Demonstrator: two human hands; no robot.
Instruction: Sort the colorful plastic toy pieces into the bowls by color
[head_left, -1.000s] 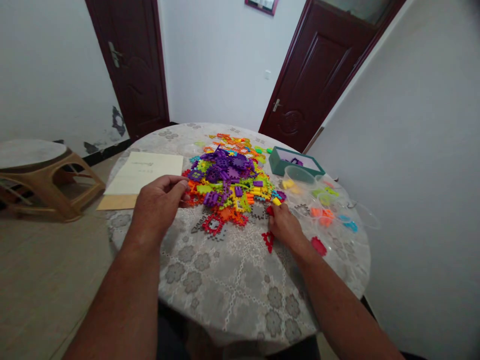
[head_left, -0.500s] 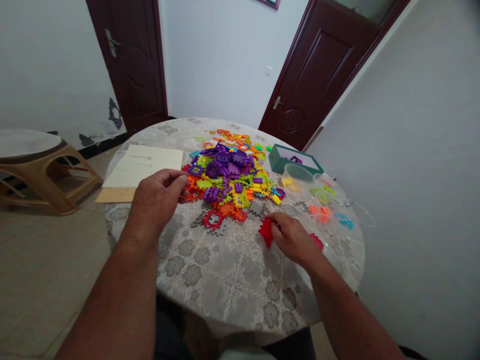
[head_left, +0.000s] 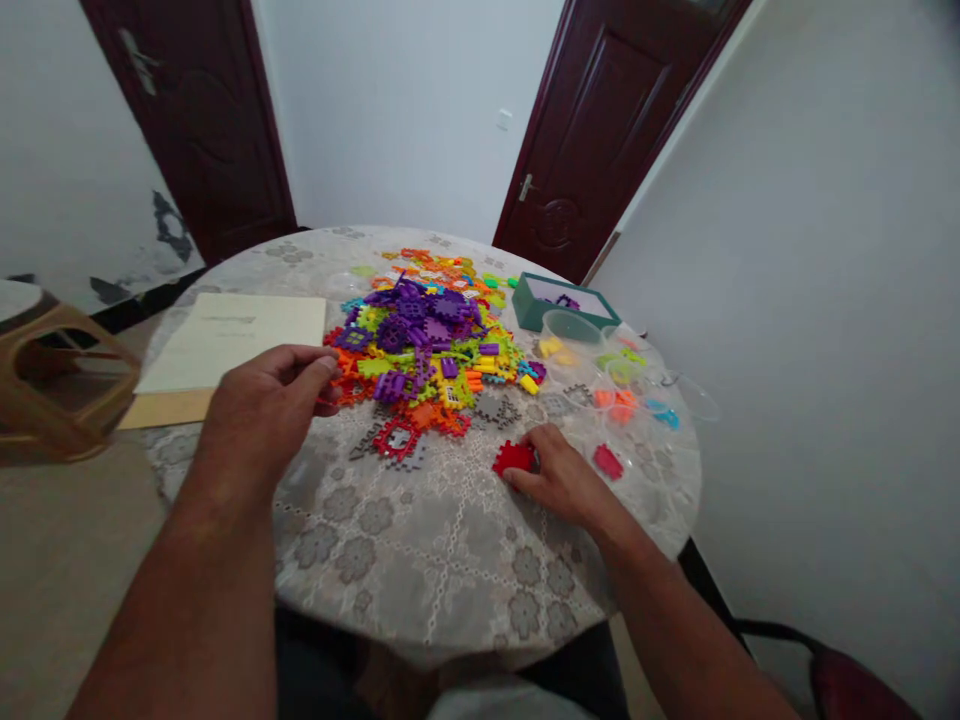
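Now the hands are well apart. The right hand (head_left: 559,477) covers the edge of a red plastic interlocking piece (head_left: 511,458) on the table (head_left: 420,570), a light, stiff thing best pinched by its toothed edges; any grip cannot be told. The left hand (head_left: 259,415) curls beside a heap of colourful plastic pieces (head_left: 420,345), with clear plastic tubs (head_left: 570,335) and a teal box (head_left: 562,303) beyond.

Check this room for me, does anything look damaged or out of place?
Yes: on the white wall beside the left door, dark patches look like flaked paint. Also, a red interlocking piece sits apart from the colored heap, under the right hand.
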